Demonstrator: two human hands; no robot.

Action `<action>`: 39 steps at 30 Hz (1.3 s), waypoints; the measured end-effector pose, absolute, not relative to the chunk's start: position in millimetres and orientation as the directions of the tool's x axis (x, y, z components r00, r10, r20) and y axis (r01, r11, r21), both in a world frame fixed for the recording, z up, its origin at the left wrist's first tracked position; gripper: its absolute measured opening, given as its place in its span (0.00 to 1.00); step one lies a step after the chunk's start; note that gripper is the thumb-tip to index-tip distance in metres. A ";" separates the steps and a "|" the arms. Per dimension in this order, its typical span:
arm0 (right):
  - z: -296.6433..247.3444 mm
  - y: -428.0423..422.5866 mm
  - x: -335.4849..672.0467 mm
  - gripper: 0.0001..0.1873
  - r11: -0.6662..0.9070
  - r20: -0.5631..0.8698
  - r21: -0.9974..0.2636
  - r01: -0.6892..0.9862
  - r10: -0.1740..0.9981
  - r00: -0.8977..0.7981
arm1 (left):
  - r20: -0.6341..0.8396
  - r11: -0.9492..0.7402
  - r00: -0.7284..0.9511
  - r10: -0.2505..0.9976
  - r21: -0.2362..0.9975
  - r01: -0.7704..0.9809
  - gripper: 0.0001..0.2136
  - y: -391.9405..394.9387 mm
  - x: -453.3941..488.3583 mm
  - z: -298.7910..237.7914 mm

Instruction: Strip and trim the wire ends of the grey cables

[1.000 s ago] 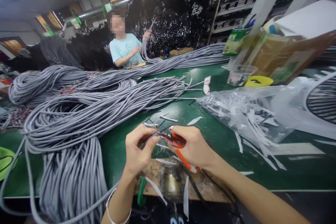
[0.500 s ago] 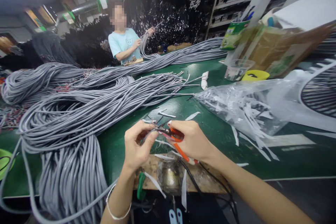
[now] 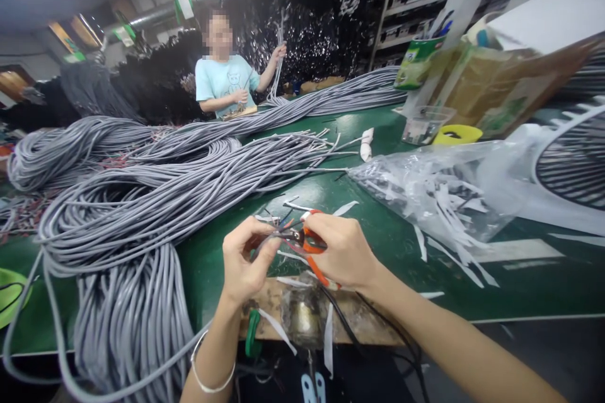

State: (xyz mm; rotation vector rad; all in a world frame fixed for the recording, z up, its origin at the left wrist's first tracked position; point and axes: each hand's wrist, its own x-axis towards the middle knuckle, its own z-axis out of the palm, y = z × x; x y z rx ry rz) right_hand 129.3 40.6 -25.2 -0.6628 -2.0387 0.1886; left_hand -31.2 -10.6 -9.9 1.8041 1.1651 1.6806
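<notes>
My left hand (image 3: 243, 261) pinches the end of a grey cable, where thin coloured wires (image 3: 273, 233) stick out. My right hand (image 3: 343, 249) grips orange-handled pliers (image 3: 309, 245), whose jaws meet the wire ends between my hands. Both hands hover over the near edge of the green table (image 3: 392, 239). To the left, a big bundle of grey cables (image 3: 142, 201) spreads over the table and hangs off its front edge.
A clear plastic bag (image 3: 439, 192) with white strips lies at right, next to a fan grille (image 3: 574, 167). White strips litter the table. A brown board (image 3: 350, 324) sits at the near edge. Across the table a person in a light blue shirt (image 3: 225, 82) handles cables.
My hands stay together and the pliers' handles have tilted up slightly. The person across the table has raised one hand with a cable.
</notes>
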 end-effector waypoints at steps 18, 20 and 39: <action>-19.2 42.5 131.2 0.04 0.863 0.822 -0.282 0.418 0.442 -0.359 | 0.653 -0.605 -0.049 0.756 0.725 0.331 0.03 -10.8 -31.9 -9.2; -19.3 41.4 130.1 0.04 0.858 0.776 -0.375 0.351 0.498 -0.387 | 0.646 -0.603 -0.045 0.762 0.734 0.313 0.03 -10.7 -32.0 -9.5; -3.5 42.6 131.7 0.10 0.695 0.611 -0.692 0.198 0.709 -0.352 | 0.599 -0.547 -0.119 0.792 0.782 0.299 0.03 -10.0 -28.5 -10.7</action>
